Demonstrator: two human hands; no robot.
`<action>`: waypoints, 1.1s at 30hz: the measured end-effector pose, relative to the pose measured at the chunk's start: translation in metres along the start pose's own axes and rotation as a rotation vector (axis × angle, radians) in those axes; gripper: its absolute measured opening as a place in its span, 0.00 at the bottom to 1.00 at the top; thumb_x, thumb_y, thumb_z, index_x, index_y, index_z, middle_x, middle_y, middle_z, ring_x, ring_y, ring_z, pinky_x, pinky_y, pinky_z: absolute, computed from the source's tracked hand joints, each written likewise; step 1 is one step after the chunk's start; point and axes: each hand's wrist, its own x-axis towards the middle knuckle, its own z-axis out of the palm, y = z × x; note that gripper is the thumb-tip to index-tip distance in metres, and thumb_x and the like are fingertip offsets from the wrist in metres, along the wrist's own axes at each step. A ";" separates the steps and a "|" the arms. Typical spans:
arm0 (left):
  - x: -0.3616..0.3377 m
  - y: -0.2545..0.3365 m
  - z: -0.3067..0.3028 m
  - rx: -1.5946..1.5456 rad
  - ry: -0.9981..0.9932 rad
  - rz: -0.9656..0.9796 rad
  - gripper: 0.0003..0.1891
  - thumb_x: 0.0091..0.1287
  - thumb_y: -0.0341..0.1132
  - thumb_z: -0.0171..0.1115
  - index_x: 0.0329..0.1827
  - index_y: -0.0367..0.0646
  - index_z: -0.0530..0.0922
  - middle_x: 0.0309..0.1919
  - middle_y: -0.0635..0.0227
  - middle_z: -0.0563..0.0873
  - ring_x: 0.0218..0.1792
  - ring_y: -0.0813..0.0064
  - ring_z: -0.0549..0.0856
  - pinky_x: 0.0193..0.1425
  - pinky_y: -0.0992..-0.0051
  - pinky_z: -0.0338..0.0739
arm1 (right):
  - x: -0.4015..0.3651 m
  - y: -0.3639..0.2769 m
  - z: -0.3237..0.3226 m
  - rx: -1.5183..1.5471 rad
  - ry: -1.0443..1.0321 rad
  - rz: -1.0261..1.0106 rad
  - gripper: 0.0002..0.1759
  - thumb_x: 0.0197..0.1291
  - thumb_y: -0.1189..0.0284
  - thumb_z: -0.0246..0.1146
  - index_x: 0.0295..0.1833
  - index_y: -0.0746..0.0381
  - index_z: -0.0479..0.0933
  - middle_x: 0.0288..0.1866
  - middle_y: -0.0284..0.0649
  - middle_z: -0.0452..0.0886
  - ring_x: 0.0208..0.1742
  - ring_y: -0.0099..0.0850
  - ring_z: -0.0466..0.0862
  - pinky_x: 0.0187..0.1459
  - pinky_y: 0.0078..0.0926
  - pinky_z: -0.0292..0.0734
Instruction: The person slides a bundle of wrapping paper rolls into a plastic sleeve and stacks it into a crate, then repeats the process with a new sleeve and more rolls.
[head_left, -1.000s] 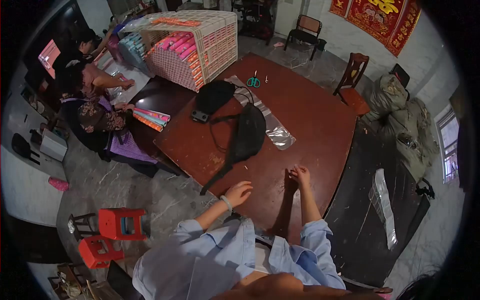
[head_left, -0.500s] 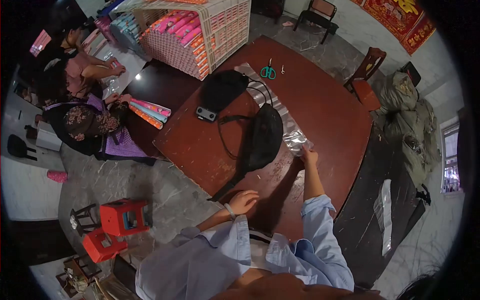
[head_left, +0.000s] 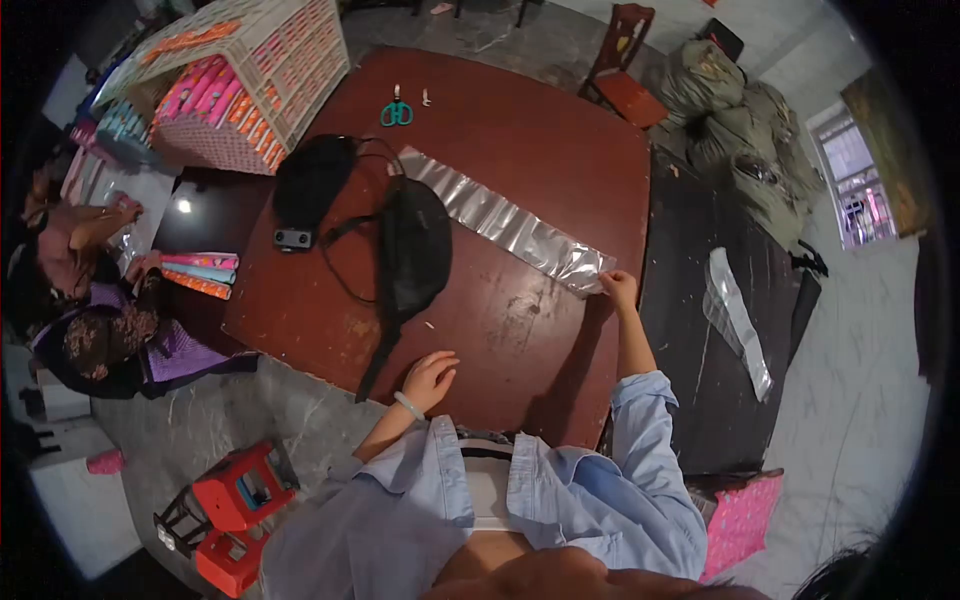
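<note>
My right hand [head_left: 619, 289] pinches the near right end of a long clear plastic strip [head_left: 510, 228], which stretches diagonally over the red-brown table [head_left: 540, 130]. Near the table's front edge, my left hand [head_left: 430, 382] is held with its fingers apart and nothing in them. Between that hand and the strip's far end lies a black bag [head_left: 413, 250] with straps. A black cap-like item [head_left: 312, 182] and a small grey camera device [head_left: 294, 239] are to its left.
Teal scissors [head_left: 396, 112] lie at the table's far side. A crate [head_left: 300, 75] of patterned rolls stands at the back left. Two co-workers sit at the left by more rolls [head_left: 200, 274]. Another plastic strip [head_left: 738, 325] rests on the black table [head_left: 690, 390]. Red stools [head_left: 240, 490] stand lower left.
The head view has turned right, so the scene sits further left. My right hand has drawn the strip's end rightward, and the strip now lies at a flatter angle.
</note>
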 end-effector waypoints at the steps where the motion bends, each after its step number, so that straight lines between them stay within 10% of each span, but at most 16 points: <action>1: 0.005 0.005 0.003 0.003 -0.014 -0.001 0.10 0.62 0.32 0.58 0.45 0.41 0.80 0.50 0.61 0.80 0.51 0.59 0.79 0.55 0.65 0.73 | -0.005 0.008 -0.015 0.035 -0.039 0.016 0.12 0.48 0.66 0.70 0.27 0.66 0.81 0.19 0.33 0.79 0.21 0.20 0.75 0.25 0.20 0.71; 18: 0.087 0.095 0.081 0.105 -0.296 0.270 0.11 0.63 0.32 0.58 0.48 0.41 0.80 0.53 0.60 0.79 0.55 0.59 0.77 0.59 0.64 0.70 | -0.075 0.040 -0.065 -0.035 0.238 -0.072 0.12 0.53 0.66 0.64 0.37 0.64 0.80 0.30 0.44 0.83 0.31 0.35 0.84 0.34 0.32 0.77; 20: 0.096 0.098 0.092 0.118 -0.331 0.319 0.12 0.63 0.32 0.58 0.48 0.42 0.79 0.54 0.60 0.79 0.55 0.59 0.76 0.60 0.63 0.69 | -0.092 0.013 -0.072 -0.647 0.270 -0.261 0.13 0.59 0.63 0.58 0.39 0.60 0.81 0.32 0.44 0.83 0.33 0.42 0.83 0.35 0.38 0.77; 24: 0.109 0.111 0.108 0.183 -0.350 0.321 0.13 0.63 0.35 0.57 0.49 0.44 0.78 0.54 0.62 0.78 0.56 0.60 0.76 0.62 0.63 0.66 | -0.102 -0.013 -0.085 -0.816 0.186 -0.209 0.16 0.61 0.59 0.55 0.37 0.59 0.81 0.36 0.46 0.82 0.39 0.47 0.81 0.40 0.43 0.76; 30: 0.121 0.129 0.135 0.169 -0.351 0.329 0.14 0.63 0.34 0.58 0.50 0.42 0.78 0.54 0.60 0.78 0.55 0.60 0.76 0.61 0.64 0.67 | -0.113 -0.019 -0.095 -0.561 0.232 -0.309 0.14 0.62 0.62 0.55 0.37 0.61 0.80 0.33 0.43 0.83 0.32 0.41 0.82 0.33 0.38 0.75; 33: 0.125 0.145 0.151 -0.148 -0.413 0.082 0.16 0.61 0.34 0.60 0.53 0.42 0.76 0.54 0.57 0.77 0.55 0.57 0.76 0.61 0.64 0.67 | -0.126 -0.023 -0.089 0.113 0.035 -0.173 0.12 0.61 0.65 0.59 0.36 0.63 0.80 0.29 0.36 0.82 0.23 0.25 0.77 0.25 0.25 0.71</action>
